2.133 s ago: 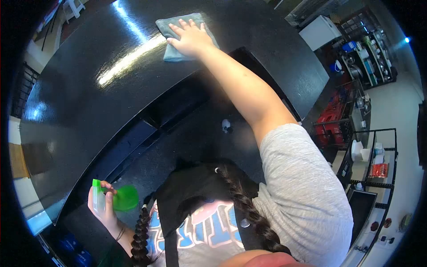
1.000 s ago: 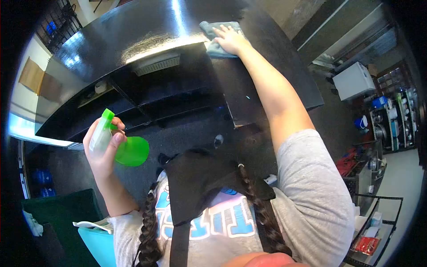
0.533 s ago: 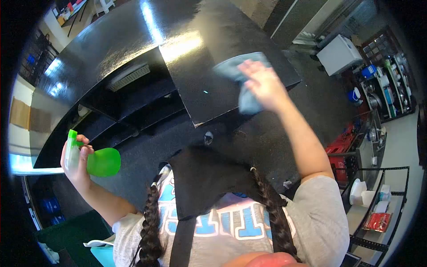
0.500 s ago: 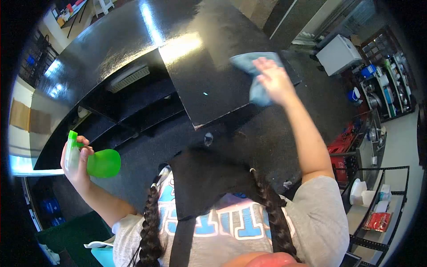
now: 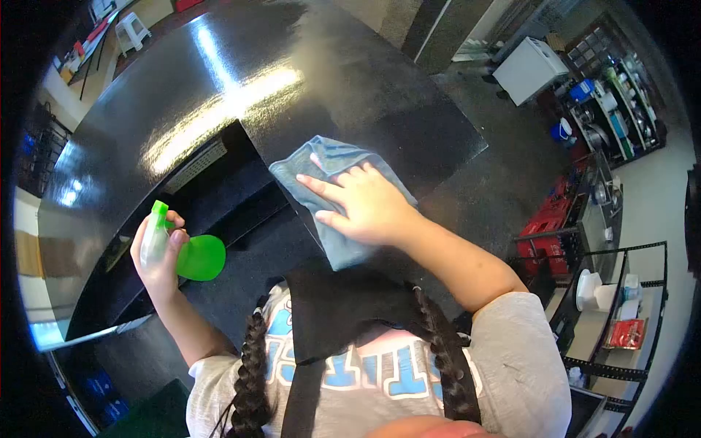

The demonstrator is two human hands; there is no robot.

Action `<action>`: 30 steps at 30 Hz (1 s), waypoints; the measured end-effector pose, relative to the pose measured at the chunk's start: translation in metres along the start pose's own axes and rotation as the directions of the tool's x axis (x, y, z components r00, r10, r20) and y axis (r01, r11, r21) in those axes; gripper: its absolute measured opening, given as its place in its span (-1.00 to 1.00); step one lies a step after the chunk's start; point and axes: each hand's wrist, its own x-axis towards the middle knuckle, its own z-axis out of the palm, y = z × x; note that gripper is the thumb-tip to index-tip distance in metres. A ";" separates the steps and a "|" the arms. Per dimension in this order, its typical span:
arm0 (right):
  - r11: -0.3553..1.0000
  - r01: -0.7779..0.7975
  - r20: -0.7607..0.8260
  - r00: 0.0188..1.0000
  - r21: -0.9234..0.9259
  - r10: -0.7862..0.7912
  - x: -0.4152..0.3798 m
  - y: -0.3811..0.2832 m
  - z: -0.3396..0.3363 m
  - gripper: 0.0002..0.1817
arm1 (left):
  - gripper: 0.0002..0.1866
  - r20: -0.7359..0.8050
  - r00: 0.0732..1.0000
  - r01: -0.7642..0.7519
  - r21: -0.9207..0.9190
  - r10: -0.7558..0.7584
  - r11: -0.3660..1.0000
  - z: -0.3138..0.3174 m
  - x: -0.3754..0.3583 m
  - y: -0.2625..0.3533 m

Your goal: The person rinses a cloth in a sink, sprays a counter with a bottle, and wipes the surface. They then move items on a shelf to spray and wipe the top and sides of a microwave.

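Observation:
My left hand [image 5: 162,248] is wrapped round a spray bottle [image 5: 203,257] with a bright green body and green nozzle. It is held tilted in the air, left of the counter's open shelves. My right hand [image 5: 369,201] lies over a blue cloth [image 5: 332,237], pressing it on the glossy black counter top [image 5: 365,95]. Its fingers are partly spread, with a fold of cloth caught among them. One corner of the cloth hangs past the counter's near edge.
Dark shelf compartments [image 5: 241,191] open under the curved counter on the left. Along the right stand red crates [image 5: 544,233], a black metal rack [image 5: 628,372] and a shelf of kitchenware [image 5: 621,120]. A white chest-like appliance [image 5: 531,71] stands further back.
My right hand has swept the cloth left and nearer to me across the counter. My left hand has shifted slightly right with the spray bottle. The view has turned a little.

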 end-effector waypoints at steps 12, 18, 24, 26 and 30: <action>0.552 -0.778 -0.105 0.602 -0.300 0.791 0.072 0.246 -0.005 -0.23 | -0.59 0.121 0.992 0.039 0.014 -0.040 0.999 -0.028 -0.021 0.037; 0.923 -0.336 0.131 0.923 -0.188 0.363 0.181 0.062 0.050 -0.27 | -0.59 0.100 0.995 0.008 -0.019 -0.006 1.000 -0.081 -0.001 0.027; 0.973 -0.219 0.129 0.965 -0.071 0.227 0.089 0.055 0.028 -0.36 | -0.57 -0.012 1.000 0.003 -0.028 -0.004 1.000 -0.115 -0.006 0.006; 0.884 -0.459 0.158 0.870 -0.094 0.468 0.077 0.127 0.024 -0.36 | -0.59 -0.091 0.996 0.022 0.032 -0.019 0.999 -0.127 -0.016 0.002; 0.701 -0.670 -0.085 0.735 -0.246 0.672 0.118 0.248 0.034 -0.33 | -0.62 -0.067 0.997 0.060 0.184 -0.048 0.981 -0.158 -0.038 -0.002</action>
